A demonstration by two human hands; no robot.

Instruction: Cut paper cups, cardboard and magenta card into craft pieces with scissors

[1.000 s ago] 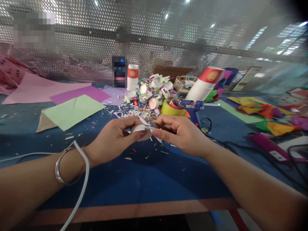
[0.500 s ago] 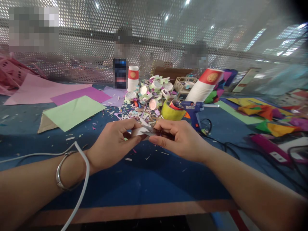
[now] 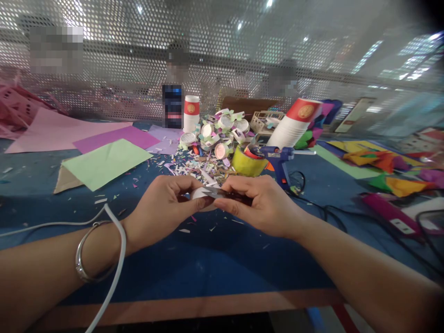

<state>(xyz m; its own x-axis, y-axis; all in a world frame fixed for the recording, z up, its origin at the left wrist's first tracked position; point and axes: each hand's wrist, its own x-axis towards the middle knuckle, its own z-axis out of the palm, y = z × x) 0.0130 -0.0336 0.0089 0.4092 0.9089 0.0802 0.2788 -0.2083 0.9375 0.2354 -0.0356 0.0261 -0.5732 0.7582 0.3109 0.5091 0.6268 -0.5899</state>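
My left hand (image 3: 173, 199) pinches a small white paper piece (image 3: 199, 193) with a curved edge, between thumb and fingers. Closed around a pair of scissors is my right hand (image 3: 258, 199), with the dark handle mostly hidden in the fingers. The grey scissor blades (image 3: 214, 191) point left and lie against the white piece, between the two hands. Just beyond the fingertips, paper scraps (image 3: 194, 169) cover the blue tabletop (image 3: 208, 268), and a pale strip (image 3: 207, 178) lies among them.
Behind the scraps stand a pile of cut cup bases (image 3: 222, 132), a yellow cup (image 3: 248, 162), a blue glue gun (image 3: 279, 159) and stacked paper cups (image 3: 294, 122). Coloured sheets (image 3: 107, 162) lie left. A white cable (image 3: 120, 259) crosses my left wrist; a power strip (image 3: 391, 215) sits right.
The scissor blades have come closer together on the white piece. A pale strip that stuck up beside the blades now lies lower, among the scraps. Both hands stay nearly in place.
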